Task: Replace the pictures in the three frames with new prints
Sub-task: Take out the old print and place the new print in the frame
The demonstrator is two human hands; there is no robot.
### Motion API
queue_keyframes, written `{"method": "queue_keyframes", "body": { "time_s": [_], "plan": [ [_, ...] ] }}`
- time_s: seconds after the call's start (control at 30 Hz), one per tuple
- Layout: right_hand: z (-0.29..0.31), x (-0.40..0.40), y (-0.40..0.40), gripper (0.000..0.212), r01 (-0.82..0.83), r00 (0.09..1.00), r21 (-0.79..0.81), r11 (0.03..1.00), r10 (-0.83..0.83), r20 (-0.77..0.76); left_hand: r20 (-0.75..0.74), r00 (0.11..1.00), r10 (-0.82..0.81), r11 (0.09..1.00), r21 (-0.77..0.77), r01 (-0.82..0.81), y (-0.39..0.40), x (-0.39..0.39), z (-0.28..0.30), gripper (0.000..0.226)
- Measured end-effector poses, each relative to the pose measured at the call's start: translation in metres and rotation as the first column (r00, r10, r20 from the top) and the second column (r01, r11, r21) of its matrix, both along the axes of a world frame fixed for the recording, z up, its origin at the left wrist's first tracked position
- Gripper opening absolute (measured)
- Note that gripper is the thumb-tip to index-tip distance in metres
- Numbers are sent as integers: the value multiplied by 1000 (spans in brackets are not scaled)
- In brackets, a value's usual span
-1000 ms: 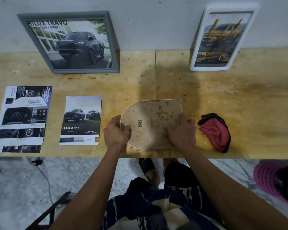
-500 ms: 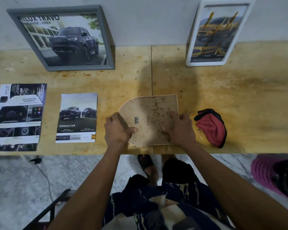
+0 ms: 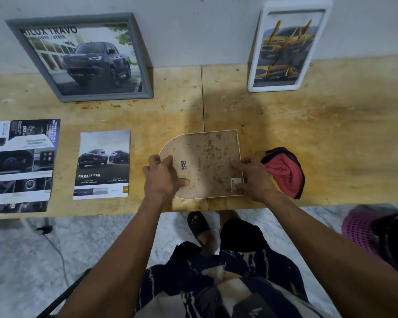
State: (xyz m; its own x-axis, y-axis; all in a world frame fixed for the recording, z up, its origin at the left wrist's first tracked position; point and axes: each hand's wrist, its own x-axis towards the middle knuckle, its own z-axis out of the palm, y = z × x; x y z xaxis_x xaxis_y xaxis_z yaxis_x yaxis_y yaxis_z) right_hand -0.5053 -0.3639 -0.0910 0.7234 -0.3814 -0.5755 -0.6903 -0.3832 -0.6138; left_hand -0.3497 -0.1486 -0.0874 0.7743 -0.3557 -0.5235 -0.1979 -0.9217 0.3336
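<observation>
One arched frame lies face down at the near edge of the table, between both hands, its long axis running left to right with the curved end on the left. The left hand grips the curved end, thumb on the backing. The right hand holds the square end, fingers on the rim. Both are equally near. Two prints lie flat to the left. A grey frame and a white frame lean on the far wall, each holding a car picture. A red cloth sits just right.
</observation>
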Motion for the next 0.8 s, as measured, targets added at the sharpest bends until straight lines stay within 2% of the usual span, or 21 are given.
{"method": "queue_keyframes", "body": {
  "time_s": [0.07,0.13,0.23,0.3,0.4,0.47,0.57,0.63,0.8],
  "plan": [
    [3,6,0,56,-31,1000,-38,999,30,-9,-18,1000,-15,1000,7,16,0,-1,3,94],
    [5,8,3,62,-148,988,-152,977,142,-53,4,1000,-20,1000,13,20,0,-5,4,96],
    [6,15,10,63,-349,937,-397,849,317,-145,19,1000,-25,999,21,24,-2,-8,4,95],
    [5,21,19,63,-360,931,-476,802,341,-131,11,1000,-23,999,34,22,-2,-7,4,95],
    [-3,29,32,72,-386,921,-431,816,366,-132,48,996,-71,996,60,68,-3,-7,4,95],
    [-8,31,38,71,-423,906,-434,796,386,-176,59,984,-170,984,60,166,-7,-3,2,100],
    [-10,34,41,69,-437,900,-445,782,383,-210,-5,955,-298,950,101,297,-12,6,-2,106],
    [-9,37,41,69,-435,901,-434,789,376,-218,-36,952,-303,946,112,305,-14,8,-3,109],
    [-10,34,41,74,-449,892,-391,803,382,-241,8,959,-284,952,124,281,-16,2,-5,107]
  ]
}}
